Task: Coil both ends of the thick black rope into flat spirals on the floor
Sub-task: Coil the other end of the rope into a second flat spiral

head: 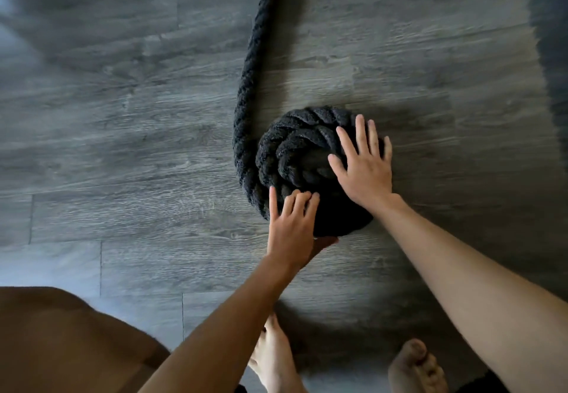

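Observation:
A thick black rope [250,64] runs down from the top edge of the grey floor and curls into a small flat spiral [295,153] at mid-frame. My right hand [364,166] lies flat on the spiral's right side, fingers straight and spread. My left hand [290,229] holds the spiral's near edge, fingers bent over the top of the outer turn and thumb under its rim. The rope's other end is out of view.
The grey wood-plank floor [123,146] spreads all around the coil. My two bare feet [276,359] stand close in front of it at the bottom edge. A brown garment or knee [61,343] fills the lower left corner.

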